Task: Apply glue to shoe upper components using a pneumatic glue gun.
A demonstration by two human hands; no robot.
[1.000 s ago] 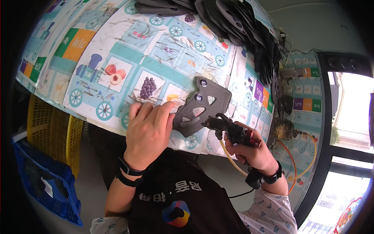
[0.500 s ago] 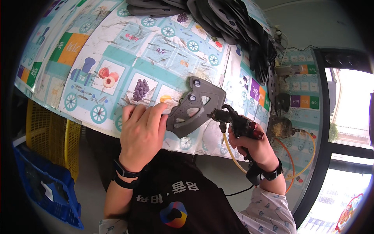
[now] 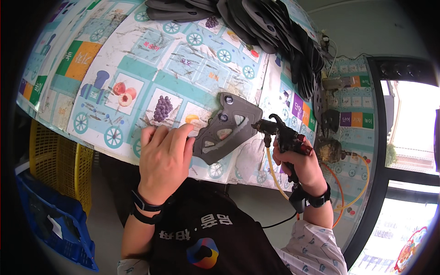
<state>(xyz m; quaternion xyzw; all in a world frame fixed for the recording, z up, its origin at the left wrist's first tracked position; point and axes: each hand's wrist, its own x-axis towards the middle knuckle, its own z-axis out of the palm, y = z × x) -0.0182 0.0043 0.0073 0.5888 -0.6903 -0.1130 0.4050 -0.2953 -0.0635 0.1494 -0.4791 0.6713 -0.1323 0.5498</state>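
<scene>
A flat dark grey panel (image 3: 240, 107), with cut-out windows and two small round marks, lies on the table. A lighter, wet-looking band runs across it beside the windows. My left hand (image 3: 164, 156) rests on the table at the panel's left edge, fingers spread and bent, thumb side by the panel; whether it pinches the edge is hidden. In my right hand (image 3: 305, 167) is a black and red spray gun (image 3: 288, 137), its nozzle by the panel's right edge. A yellowish hose (image 3: 271, 167) hangs from the gun.
A pile of similar dark grey pieces (image 3: 270, 27) lies at the far side of the table. The table's printed paper covering (image 3: 183, 68) has dark smears. At the left stand a yellow basket (image 3: 59, 165) and a blue crate (image 3: 59, 229). An orange hose (image 3: 341, 192) hangs at right.
The spray gun in my right hand has shifted slightly right and up along the panel. A light band across the panel shows more plainly. My left hand and the panel appear slightly shifted left.
</scene>
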